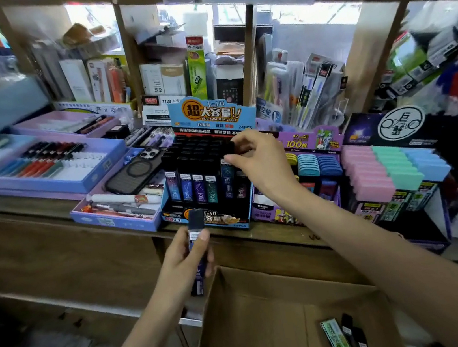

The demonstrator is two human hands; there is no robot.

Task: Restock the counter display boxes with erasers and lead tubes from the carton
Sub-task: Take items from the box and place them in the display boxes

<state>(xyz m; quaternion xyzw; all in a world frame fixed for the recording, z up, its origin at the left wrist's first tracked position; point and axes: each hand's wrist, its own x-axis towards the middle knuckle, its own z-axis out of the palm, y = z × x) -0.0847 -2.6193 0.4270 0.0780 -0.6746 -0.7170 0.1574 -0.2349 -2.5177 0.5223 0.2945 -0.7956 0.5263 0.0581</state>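
A blue display box (214, 220) of dark lead tubes stands on the wooden counter, its rows nearly full. My right hand (259, 163) pinches the black cap of a lead tube (234, 147) at the box's right side. My left hand (186, 257) grips one or two dark lead tubes (195, 223) upright in front of the counter, below the box. The open cardboard carton (241, 305) sits low at the front; a few loose lead tubes (347, 339) lie on its bottom. To the right stand a purple box of coloured erasers (315, 164) and a box of pastel erasers (390, 170).
A phone in a dark case (135, 172) lies on a purple tray of pens (115, 217) left of the lead box. More pen trays (42, 168) fill the left counter. Shelves of packaged stationery (304, 87) rise behind. The counter front (55, 252) is wood panelling.
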